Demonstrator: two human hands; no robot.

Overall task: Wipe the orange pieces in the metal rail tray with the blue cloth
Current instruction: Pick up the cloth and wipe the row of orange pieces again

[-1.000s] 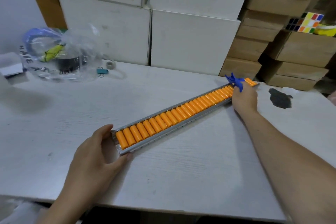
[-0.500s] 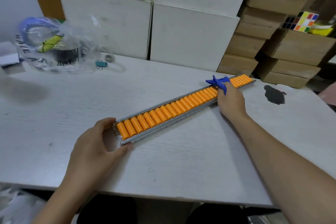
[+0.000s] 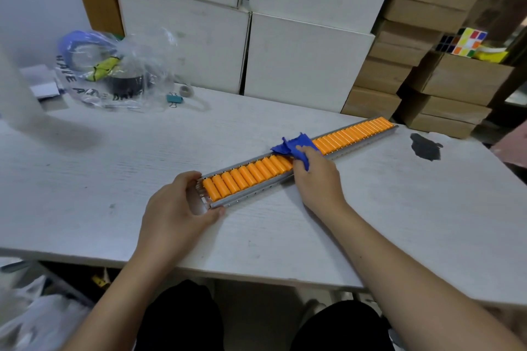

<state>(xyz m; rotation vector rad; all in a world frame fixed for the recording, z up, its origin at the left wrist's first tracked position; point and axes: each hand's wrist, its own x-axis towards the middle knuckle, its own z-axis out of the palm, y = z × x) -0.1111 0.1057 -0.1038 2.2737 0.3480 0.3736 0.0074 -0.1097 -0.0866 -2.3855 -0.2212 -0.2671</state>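
A long metal rail tray (image 3: 258, 193) lies diagonally on the white table, filled with a row of several orange pieces (image 3: 352, 134). My right hand (image 3: 318, 177) presses a crumpled blue cloth (image 3: 295, 146) onto the orange pieces near the middle of the row, hiding the ones beneath it. My left hand (image 3: 174, 211) grips the near left end of the tray, thumb on its front corner.
A clear plastic bag (image 3: 114, 71) with tape rolls and a teal binder clip (image 3: 174, 100) sit at the back left. White boxes (image 3: 302, 60) and brown cartons (image 3: 422, 37) line the back edge. A puzzle cube (image 3: 464, 41) rests on a carton. A dark stain (image 3: 425, 147) marks the table's right side.
My right hand has slid the blue cloth along the row from the far right end toward the middle. My left hand has kept hold of the near end.
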